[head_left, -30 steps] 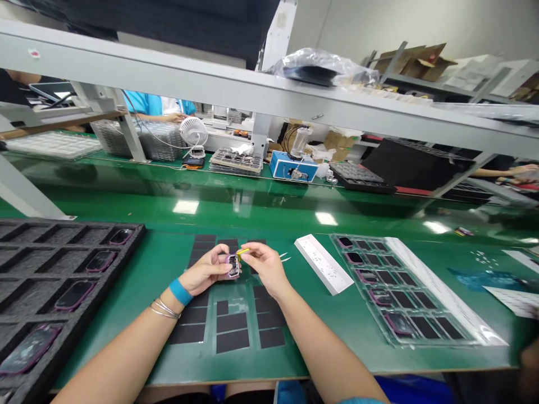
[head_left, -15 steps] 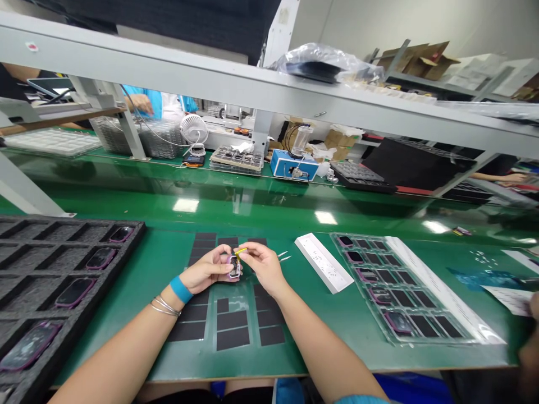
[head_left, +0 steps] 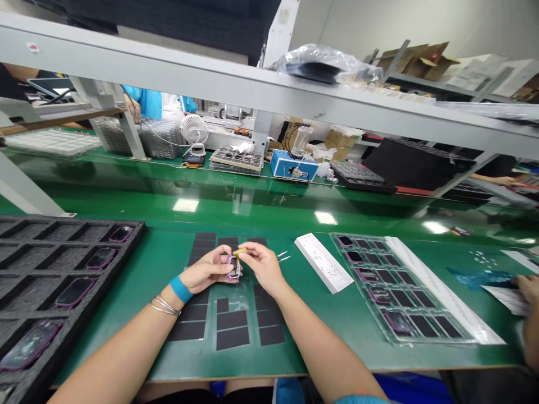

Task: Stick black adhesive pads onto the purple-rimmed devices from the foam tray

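Closed round a purple watch case point(head_left: 234, 269), my left hand point(head_left: 209, 268) keeps it upright above the mat; its open side shows parts inside. My right hand point(head_left: 263, 264) pinches a small flat yellow piece point(head_left: 240, 251) at the top edge of that case. I cannot tell whether the piece is attached to it. Beneath both hands lie black rectangular sheets point(head_left: 233, 320) in rows on the green table point(head_left: 311, 336). A pair of tweezers point(head_left: 284, 258) rests just right of my right hand, partly hidden by it.
A dark foam tray point(head_left: 80, 233) with several purple watches stands at left. To the right are a white box lid point(head_left: 324, 264) with tiny pieces and a clear plastic tray point(head_left: 391, 292) of watches. Another person's hand point(head_left: 528, 292) is at far right. A shelf beam point(head_left: 236, 78) crosses above.
My hands and the watch case stay almost in place; the yellow piece tilts slightly. At far right, another person's hand has moved up towards the papers. Across the table, a worker's hand has shifted left.
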`<state>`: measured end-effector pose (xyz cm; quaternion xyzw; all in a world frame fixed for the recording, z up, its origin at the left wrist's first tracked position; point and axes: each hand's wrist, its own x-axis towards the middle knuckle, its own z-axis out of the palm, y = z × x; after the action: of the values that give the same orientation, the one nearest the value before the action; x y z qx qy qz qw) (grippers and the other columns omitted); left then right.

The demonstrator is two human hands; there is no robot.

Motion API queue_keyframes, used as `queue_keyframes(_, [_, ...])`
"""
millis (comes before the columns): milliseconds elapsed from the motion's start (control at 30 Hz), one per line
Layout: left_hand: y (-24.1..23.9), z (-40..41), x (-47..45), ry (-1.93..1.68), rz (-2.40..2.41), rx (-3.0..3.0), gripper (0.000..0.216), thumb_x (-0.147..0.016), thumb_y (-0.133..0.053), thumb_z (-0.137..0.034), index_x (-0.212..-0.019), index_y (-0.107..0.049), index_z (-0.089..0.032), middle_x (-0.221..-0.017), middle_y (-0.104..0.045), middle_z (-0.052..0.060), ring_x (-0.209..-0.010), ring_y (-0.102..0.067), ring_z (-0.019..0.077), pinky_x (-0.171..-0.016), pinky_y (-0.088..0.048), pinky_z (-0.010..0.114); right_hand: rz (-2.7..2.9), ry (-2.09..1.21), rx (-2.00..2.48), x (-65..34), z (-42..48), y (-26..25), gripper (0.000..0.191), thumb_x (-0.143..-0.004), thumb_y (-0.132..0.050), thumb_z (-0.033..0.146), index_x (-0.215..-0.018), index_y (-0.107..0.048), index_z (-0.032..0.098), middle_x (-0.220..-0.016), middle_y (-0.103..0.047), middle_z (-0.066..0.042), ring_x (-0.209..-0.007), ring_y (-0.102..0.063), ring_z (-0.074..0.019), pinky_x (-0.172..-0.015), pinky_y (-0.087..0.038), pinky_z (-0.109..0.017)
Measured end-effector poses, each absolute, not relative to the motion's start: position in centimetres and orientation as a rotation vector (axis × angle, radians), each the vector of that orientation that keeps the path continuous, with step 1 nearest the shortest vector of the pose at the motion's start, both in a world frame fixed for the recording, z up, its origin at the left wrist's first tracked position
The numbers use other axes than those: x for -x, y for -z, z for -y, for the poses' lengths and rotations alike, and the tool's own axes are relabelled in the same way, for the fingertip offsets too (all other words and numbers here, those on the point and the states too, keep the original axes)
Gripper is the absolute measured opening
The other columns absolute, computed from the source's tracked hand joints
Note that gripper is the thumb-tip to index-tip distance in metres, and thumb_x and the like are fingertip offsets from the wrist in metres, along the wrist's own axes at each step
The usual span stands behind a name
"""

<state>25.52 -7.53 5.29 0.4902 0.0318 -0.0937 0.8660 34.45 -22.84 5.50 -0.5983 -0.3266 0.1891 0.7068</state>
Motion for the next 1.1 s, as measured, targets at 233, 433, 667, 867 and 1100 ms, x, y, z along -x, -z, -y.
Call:
queue_keyframes(233, [-5.5, 7.5, -25.4, 0.2, -0.073, -1.009, 0.036, -0.066, -0.076, -0.015, -0.09, -0.048, -0.02, -0.083, -0.062, 0.001, -0.074, -0.064, 0.0148, -0.073, -0.056, 0.038, 0.729, -0.417, 1.343, -34.4, 22.9, -5.6, 0.022, -0.074, -0.068, 0.033, -0.091, -0.067, 0.021, -0.085, -0.071, -0.002, -0.081, -0.066, -0.0171, -0.078, -0.052, -0.03])
queue_keyframes(433, [-5.9, 7.8, -25.6, 0.202, -0.152, -1.049, 0.04, -0.067, -0.075, -0.017, -0.104, -0.06, -0.017, -0.091, -0.065, 0.007, -0.082, -0.065, 0.0183, -0.075, -0.056, 0.034, 0.791, -0.329, 1.505, -34.5, 23.2, -5.5, 0.017, -0.08, -0.061, 0.03, -0.095, -0.067, 0.023, -0.091, -0.07, -0.002, -0.083, -0.065, -0.0169, -0.079, -0.051, -0.031])
queue_keyframes(667, [-5.0, 8.7, -26.2, 0.146, -0.284, -1.177, 0.023, -0.068, -0.074, -0.022, -0.087, -0.065, -0.011, -0.075, -0.066, 0.007, -0.065, -0.063, 0.0143, -0.06, -0.056, 0.027, 1.08, -0.079, 1.787, -33.6, 23.1, -6.0, 0.02, -0.085, -0.055, 0.019, -0.096, -0.069, 0.027, -0.094, -0.069, -0.001, -0.091, -0.059, -0.0165, -0.086, -0.046, -0.032])
queue_keyframes(867, [-5.6, 8.2, -26.3, 0.143, -0.382, -1.124, 0.019, -0.069, -0.07, -0.018, -0.086, -0.065, -0.01, -0.079, -0.07, 0.01, -0.063, -0.066, 0.0167, -0.053, -0.054, 0.025, 0.772, 0.018, 1.733, -35.0, 23.2, -6.0, 0.03, -0.081, -0.061, 0.029, -0.11, -0.063, 0.022, -0.102, -0.065, -0.006, -0.094, -0.059, -0.0196, -0.079, -0.049, -0.032])
queue_keyframes(1100, [-6.7, 5.1, -25.2, 0.427, -0.16, -1.063, 0.021, -0.07, -0.068, -0.015, -0.09, -0.065, -0.009, -0.077, -0.071, 0.013, -0.075, -0.068, 0.0215, -0.076, -0.055, 0.042, 1.109, -0.329, 2.079, -30.1, 24.8, -6.4, 0.012, -0.076, -0.062, 0.011, -0.072, -0.068, 0.02, -0.084, -0.065, -0.003, -0.079, -0.06, -0.0172, -0.075, -0.046, -0.031])
